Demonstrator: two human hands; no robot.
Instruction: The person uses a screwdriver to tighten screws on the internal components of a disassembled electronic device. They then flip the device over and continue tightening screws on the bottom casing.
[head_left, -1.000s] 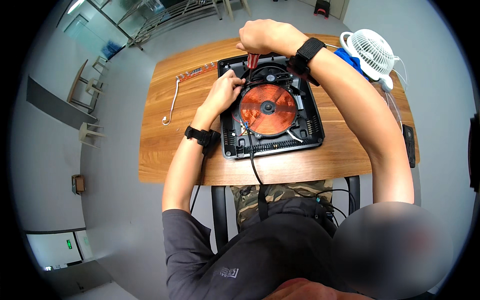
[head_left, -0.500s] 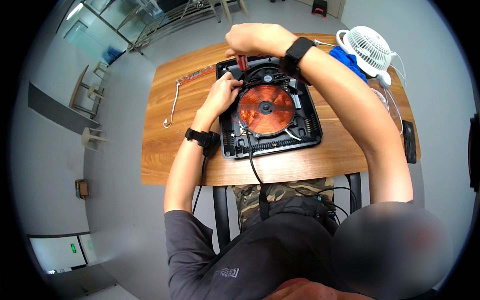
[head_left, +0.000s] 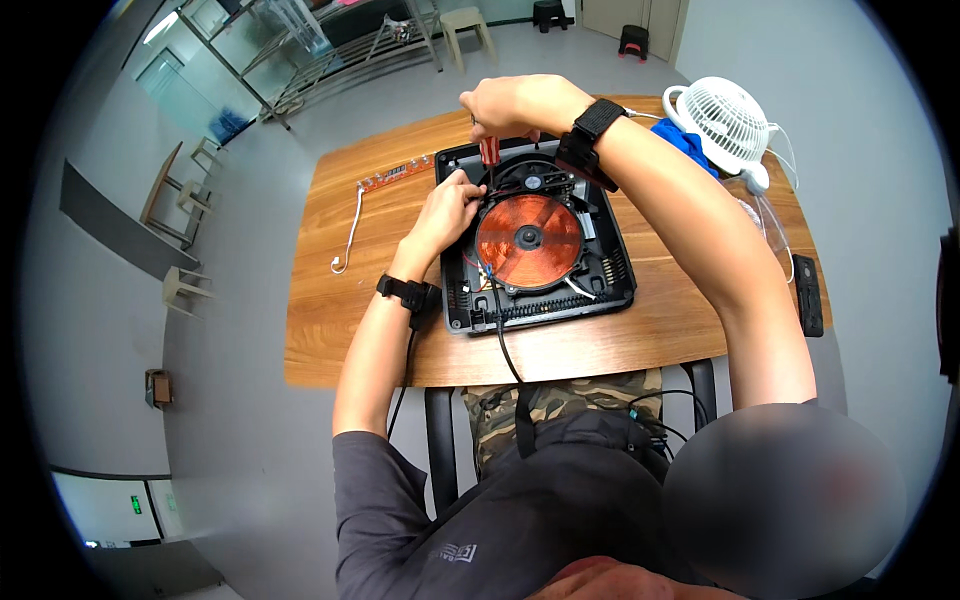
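Note:
An opened induction cooker point(head_left: 610, 290) lies on the table, its round copper coil point(head_left: 555, 242) and the black cooling fan point(head_left: 533, 170) behind it exposed. My right hand point(head_left: 515, 104) is closed around the red-and-white handle of a screwdriver point(head_left: 489, 152). The screwdriver points down at the fan's left side. Just left of the fan, my left hand point(head_left: 450, 212) reaches into the casing, thumb and fingertips pressed together close to the screwdriver's lower end. What the left fingertips pinch, if anything, is too small to tell.
A narrow orange circuit board point(head_left: 396, 173) with a white cable point(head_left: 350, 232) lies left of the cooker. At the right stand a white fan point(head_left: 725, 122) and a blue cloth point(head_left: 684, 143). A black strip-like object point(head_left: 808, 296) lies at the table's right edge point(head_left: 780, 330).
The view has tilted a little, so the table and cooker sit lower in the picture. Both hands stay at the same part of the cooker, the right still gripping the screwdriver.

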